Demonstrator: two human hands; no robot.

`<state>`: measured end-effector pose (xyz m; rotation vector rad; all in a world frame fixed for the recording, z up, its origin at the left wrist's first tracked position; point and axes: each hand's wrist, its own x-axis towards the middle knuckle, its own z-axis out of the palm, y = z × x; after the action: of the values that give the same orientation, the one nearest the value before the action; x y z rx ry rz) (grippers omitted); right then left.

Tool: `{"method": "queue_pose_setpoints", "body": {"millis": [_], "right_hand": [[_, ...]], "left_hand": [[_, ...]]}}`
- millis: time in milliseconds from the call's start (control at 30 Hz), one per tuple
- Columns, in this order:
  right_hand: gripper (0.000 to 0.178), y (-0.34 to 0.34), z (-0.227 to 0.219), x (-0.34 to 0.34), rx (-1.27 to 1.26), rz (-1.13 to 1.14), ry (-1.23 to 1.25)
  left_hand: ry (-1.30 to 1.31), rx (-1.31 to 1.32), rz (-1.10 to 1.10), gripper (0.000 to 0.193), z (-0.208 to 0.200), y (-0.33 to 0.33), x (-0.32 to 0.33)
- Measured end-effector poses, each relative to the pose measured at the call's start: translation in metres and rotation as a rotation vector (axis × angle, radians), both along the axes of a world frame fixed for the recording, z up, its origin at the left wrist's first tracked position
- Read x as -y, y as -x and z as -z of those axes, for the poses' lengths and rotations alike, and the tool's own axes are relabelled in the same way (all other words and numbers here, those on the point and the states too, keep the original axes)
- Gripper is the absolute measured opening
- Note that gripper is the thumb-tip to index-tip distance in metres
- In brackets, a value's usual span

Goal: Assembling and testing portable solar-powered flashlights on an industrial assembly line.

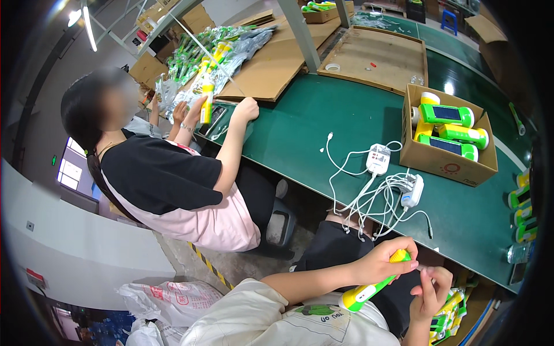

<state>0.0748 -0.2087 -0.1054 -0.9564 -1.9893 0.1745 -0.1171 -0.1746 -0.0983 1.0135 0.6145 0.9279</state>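
My left hand [378,264] is closed around a yellow-and-green flashlight [363,294] above my lap, its wide yellow end pointing down toward my shirt. Close beside its upper end, my right hand [430,293] has thumb and forefinger pinched together near my left fingertips. Whatever sits in that pinch is too small to make out. Beyond my knees, white charging cables [369,199] tangle over the green table's edge, joined to a white power strip [379,159] and a white plug adapter [412,191].
A cardboard box [444,158] of flashlights stands on the green table [300,130]. At left, a co-worker [167,173] holds another flashlight [206,104] beside a bagged pile [196,57]. More flashlights [522,210] line the right edge; others fill a box [453,314] below. White sacks [173,303] lie at lower left.
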Motion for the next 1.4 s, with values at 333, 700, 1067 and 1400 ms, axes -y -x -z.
{"method": "queue_pose_setpoints", "body": {"millis": [333, 700, 1067, 1400], "right_hand": [[0.037, 0.004, -0.010, -0.007, -0.110, -0.028, -0.075], [0.035, 0.025, 0.001, 0.005, -1.011, 0.044, 0.949], [0.054, 0.027, -0.012, -0.034, 0.142, -0.049, -0.073], [0.028, 0.028, -0.001, -0.036, 0.024, -0.073, -0.052]], "left_hand": [[-0.552, -0.229, -0.250, 0.013, -0.006, 0.006, -0.002], [-0.653, -0.300, -0.286, 0.013, -0.002, 0.017, 0.000], [0.203, 0.079, -0.049, 0.028, -0.006, 0.037, -0.007], [0.368, -0.049, -0.135, 0.071, -0.027, 0.034, 0.003]]}}
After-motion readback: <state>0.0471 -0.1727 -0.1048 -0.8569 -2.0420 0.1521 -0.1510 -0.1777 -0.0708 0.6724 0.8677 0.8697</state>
